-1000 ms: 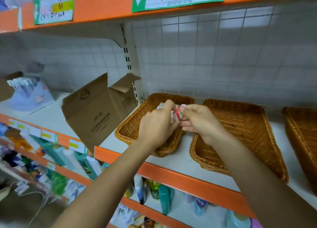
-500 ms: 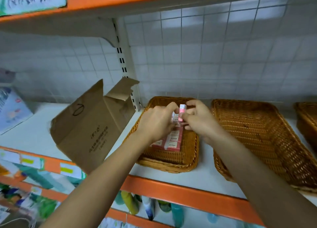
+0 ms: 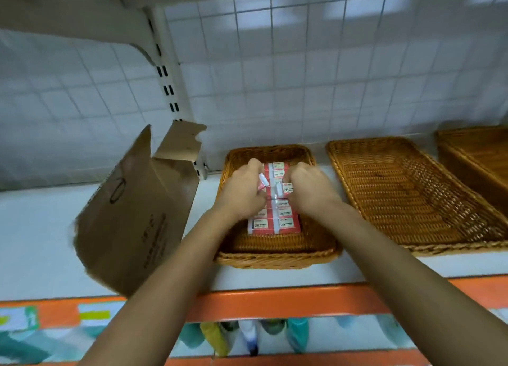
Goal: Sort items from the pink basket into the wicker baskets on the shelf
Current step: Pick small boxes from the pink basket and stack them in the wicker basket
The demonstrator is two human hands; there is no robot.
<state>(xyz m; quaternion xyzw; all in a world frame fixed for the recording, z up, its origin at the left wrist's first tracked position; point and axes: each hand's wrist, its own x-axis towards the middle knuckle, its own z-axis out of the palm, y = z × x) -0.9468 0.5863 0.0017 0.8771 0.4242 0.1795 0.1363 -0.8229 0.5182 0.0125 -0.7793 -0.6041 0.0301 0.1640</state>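
**Eraser packets are being set into rows, and the rows can easily be upset**

A small pink-and-white eraser packet [image 3: 263,181] is pinched in the left hand [image 3: 242,195]. The right hand [image 3: 308,192] is curled down onto the packed rows of pink-and-white eraser packets [image 3: 275,224] beneath both hands, though whether a packet is gripped or only pressed cannot be told. These rows are likely to be knocked askew if the held packet is pushed in crooked or a wrist is dragged across them. Everything lies in the oval brown wicker basket [image 3: 275,258] under the hands. An open brown cardboard box [image 3: 132,222] leans close to the left of the left hand, where it could be bumped. A wider wicker basket [image 3: 412,200] sits to the right of the right hand. The pink basket is not seen.
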